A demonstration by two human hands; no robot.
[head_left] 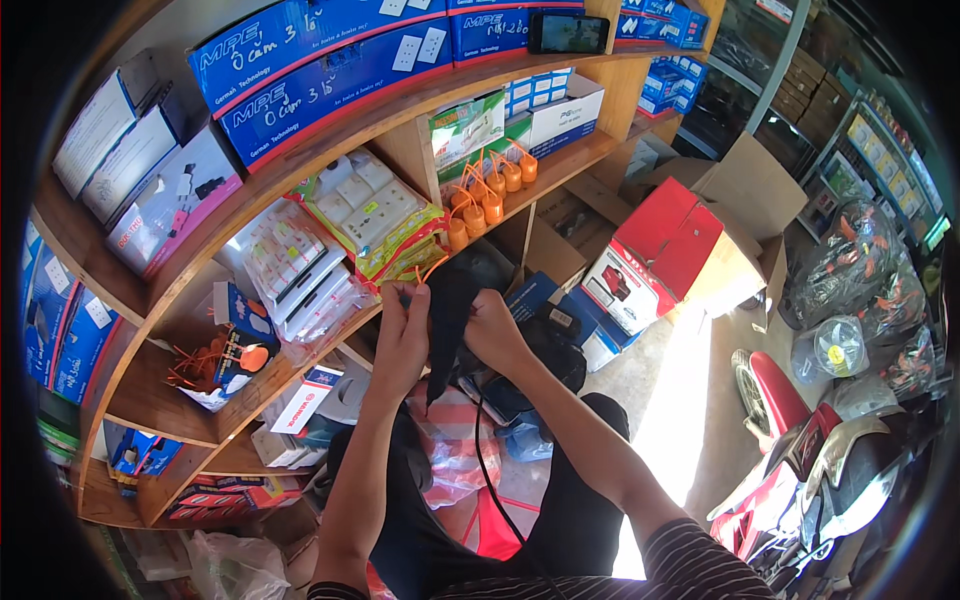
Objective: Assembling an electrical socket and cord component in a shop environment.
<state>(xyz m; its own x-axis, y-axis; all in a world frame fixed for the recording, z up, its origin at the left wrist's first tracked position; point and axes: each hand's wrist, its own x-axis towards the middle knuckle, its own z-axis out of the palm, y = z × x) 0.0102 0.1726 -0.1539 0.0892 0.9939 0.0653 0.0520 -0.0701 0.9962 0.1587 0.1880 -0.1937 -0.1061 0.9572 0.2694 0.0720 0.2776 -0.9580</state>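
Note:
Just in front of the shelf, my left hand point(403, 325) is closed, its fingertips pinched together. A short orange wire point(432, 268) curves out above those fingertips; whatever it is attached to is hidden. My right hand point(492, 330) grips a black cloth point(452, 310), which hangs down between both hands. Beyond them, several orange lamp holders point(492, 207) with wire loops stand along the shelf edge. To the left of my hands lie bagged white socket panels point(365, 205) in yellow and red packaging.
The curved wooden shelf point(300, 130) holds blue boxes point(335, 80) and a phone point(568, 34). A red and white carton point(650, 265) stands at right. Below my hands are a striped plastic bag point(450, 440) and a hanging black cord point(484, 460). A motorbike point(800, 460) stands at lower right.

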